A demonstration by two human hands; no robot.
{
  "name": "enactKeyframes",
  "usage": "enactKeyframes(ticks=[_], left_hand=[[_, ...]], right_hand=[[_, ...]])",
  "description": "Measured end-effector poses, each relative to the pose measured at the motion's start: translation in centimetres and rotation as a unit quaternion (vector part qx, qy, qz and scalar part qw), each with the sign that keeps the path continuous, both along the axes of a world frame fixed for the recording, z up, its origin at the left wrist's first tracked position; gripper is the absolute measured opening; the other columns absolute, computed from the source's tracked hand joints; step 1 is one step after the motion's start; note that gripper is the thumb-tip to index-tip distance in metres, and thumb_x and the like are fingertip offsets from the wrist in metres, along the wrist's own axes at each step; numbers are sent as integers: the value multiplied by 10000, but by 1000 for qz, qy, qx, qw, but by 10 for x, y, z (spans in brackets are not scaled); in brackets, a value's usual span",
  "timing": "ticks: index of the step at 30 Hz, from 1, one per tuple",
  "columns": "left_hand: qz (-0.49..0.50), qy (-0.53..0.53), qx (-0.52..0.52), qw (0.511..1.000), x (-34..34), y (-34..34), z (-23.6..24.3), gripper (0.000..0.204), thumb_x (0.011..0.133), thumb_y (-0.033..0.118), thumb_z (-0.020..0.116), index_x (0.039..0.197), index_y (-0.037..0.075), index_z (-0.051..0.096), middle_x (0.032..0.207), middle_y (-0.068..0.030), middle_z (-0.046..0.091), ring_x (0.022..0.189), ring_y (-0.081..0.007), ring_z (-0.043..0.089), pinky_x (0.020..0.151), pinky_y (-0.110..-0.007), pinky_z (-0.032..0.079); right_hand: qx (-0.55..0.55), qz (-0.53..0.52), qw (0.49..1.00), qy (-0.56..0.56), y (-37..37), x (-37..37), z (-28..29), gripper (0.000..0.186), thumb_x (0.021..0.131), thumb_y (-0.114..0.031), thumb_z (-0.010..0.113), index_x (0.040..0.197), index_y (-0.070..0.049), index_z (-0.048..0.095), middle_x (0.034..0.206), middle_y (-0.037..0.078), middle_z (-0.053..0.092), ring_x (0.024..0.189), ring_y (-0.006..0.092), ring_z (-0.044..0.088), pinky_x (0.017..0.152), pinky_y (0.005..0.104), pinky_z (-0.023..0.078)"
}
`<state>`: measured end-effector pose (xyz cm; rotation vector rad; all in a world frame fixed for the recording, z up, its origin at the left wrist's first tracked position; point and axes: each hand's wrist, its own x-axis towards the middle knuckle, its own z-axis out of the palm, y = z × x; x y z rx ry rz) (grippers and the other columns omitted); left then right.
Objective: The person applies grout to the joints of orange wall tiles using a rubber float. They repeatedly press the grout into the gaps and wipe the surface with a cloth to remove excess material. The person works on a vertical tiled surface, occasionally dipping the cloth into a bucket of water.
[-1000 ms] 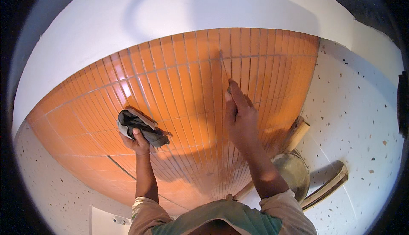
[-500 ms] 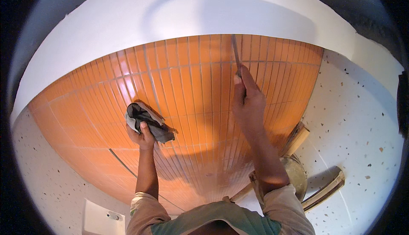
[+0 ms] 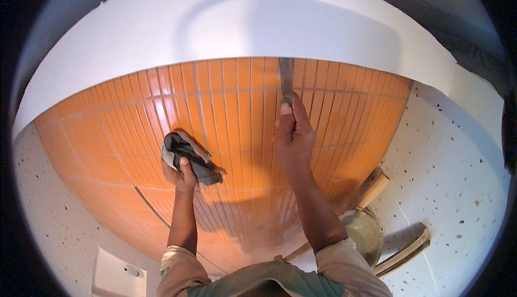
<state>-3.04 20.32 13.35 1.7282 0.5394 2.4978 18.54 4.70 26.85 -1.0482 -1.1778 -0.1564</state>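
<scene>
My left hand [image 3: 182, 174] is closed on a crumpled dark grey rag [image 3: 191, 157] and keeps it against or close to the glossy orange strip tiles [image 3: 245, 130]. Farther up and to the right, my right hand [image 3: 295, 135] grips a narrow putty knife [image 3: 286, 76]. Its flat metal blade points away from me, with the tip at the line where the tiles meet the white surface [image 3: 221, 27]. The knife's handle is mostly hidden inside my fist. Grey joints run between the tiles.
Speckled white panels [image 3: 452, 189] flank the tiles on both sides. At the lower right, beside my right arm, are a round dusty bucket [image 3: 366, 235] and pieces of wood [image 3: 404, 254]. A white recess [image 3: 118, 275] with a small fitting shows at the lower left.
My right hand has moved left along the tiles' far edge, and the blade has turned to show its flat face. My left hand still holds the rag in nearly the same spot.
</scene>
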Motion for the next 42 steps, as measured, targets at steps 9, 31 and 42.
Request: enactKeyframes(ticks=[9,31,42], left_hand=[[-41,15,-8,999,-1,-1,-2,476,923,334,573,1189,-40,447,1062,-110,555,962,-183,534,843,-317,448],[-2,8,20,1000,1,-3,2,488,907,301,575,1193,-77,458,1034,-136,572,928,-215,558,814,-330,460],[-39,14,-13,999,0,-6,0,499,917,347,581,1201,-44,460,1086,-117,544,977,-196,524,855,-327,434]], right_hand=[[46,33,998,12,14,5,-16,386,1005,-206,451,1351,-35,469,681,-16,493,534,32,458,437,194,405],[44,-5,999,-15,20,6,7,381,1000,-187,468,1344,-25,488,680,8,502,535,38,466,444,214,391],[87,-62,988,-113,19,14,-5,380,984,-125,494,1316,60,480,689,9,494,587,33,438,481,208,354]])
